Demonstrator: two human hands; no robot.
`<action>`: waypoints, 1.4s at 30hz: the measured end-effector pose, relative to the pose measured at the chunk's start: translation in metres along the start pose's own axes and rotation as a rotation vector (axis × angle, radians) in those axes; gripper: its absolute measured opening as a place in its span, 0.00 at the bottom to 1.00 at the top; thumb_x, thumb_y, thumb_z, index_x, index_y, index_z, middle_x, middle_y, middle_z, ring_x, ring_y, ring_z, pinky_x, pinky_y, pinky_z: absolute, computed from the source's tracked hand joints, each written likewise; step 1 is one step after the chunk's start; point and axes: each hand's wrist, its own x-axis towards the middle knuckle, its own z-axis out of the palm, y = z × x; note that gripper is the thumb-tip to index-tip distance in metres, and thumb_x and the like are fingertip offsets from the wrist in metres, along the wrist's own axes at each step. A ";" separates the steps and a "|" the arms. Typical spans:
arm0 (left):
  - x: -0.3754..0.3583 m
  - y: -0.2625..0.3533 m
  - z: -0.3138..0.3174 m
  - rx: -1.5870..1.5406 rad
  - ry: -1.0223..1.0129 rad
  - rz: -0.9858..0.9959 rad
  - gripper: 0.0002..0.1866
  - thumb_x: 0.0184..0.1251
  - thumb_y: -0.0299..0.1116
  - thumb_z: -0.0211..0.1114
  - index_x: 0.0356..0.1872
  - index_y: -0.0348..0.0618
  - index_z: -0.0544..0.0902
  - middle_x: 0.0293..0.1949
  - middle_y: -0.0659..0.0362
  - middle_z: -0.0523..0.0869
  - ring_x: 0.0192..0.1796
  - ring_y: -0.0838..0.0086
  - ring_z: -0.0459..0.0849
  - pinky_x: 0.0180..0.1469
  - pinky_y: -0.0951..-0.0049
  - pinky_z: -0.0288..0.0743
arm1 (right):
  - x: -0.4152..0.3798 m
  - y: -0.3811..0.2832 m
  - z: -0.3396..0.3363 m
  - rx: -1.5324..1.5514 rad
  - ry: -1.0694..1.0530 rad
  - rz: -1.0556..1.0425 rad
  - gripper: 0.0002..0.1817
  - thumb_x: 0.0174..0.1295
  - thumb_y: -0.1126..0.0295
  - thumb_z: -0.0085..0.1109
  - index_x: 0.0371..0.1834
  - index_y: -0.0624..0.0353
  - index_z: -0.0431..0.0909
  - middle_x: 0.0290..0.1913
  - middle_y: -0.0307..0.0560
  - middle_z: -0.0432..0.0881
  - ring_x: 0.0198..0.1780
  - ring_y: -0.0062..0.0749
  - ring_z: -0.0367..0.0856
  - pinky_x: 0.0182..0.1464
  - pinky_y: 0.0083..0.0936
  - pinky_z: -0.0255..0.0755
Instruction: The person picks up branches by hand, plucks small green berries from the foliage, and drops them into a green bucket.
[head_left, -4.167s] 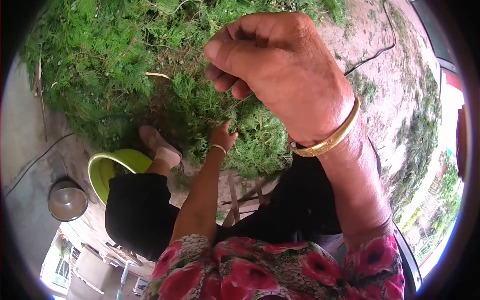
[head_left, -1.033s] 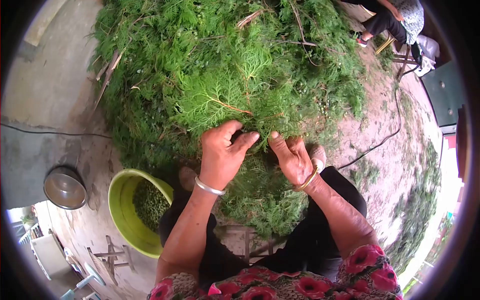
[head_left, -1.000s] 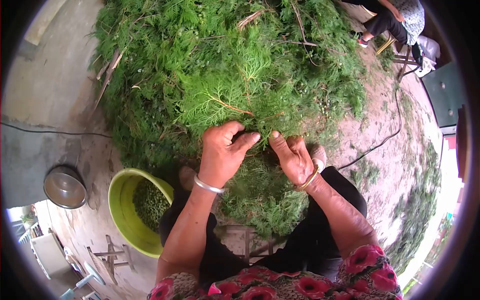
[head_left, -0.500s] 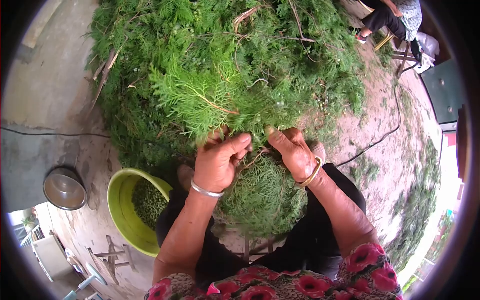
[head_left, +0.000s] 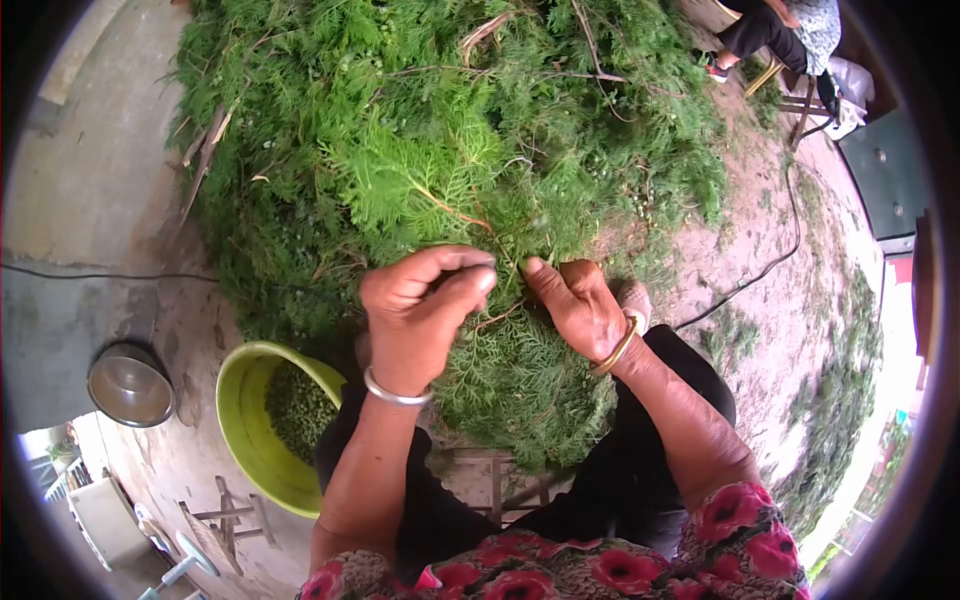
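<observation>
My right hand (head_left: pixel 580 308) is closed, its thumb pressed on a leafy evergreen branch (head_left: pixel 520 385) that hangs down between my knees. Beside it, on the left, my left hand (head_left: pixel 420 315) has thumb and forefinger brought together in a pinch. Whatever sits between those fingertips is too small to make out. Just beyond both hands, a bright green spray with a brown stem (head_left: pixel 445 205) leans over the large pile of cut evergreen branches (head_left: pixel 330 100). A yellow-green bucket (head_left: pixel 232 420) stands by my left knee, partly filled with small green cones (head_left: pixel 300 408).
A metal bowl (head_left: pixel 130 385) rests on the floor at far left. Near the bucket is a small wooden stool (head_left: pixel 228 515). A black cable (head_left: pixel 765 272) crosses the floor on the right. Another person (head_left: pixel 790 40) sits at upper right.
My left hand has shifted left and slightly away from the right hand, turning so its pinched fingers show. The right hand has moved very little and still grips the branch.
</observation>
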 end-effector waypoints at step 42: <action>0.008 -0.008 0.001 -0.145 -0.051 -0.044 0.06 0.56 0.17 0.56 0.34 0.32 0.79 0.25 0.54 0.82 0.18 0.85 0.68 0.18 0.87 0.58 | -0.004 0.014 -0.005 -0.111 -0.042 0.056 0.13 0.65 0.68 0.53 0.25 0.65 0.75 0.15 0.46 0.65 0.19 0.28 0.62 0.22 0.28 0.57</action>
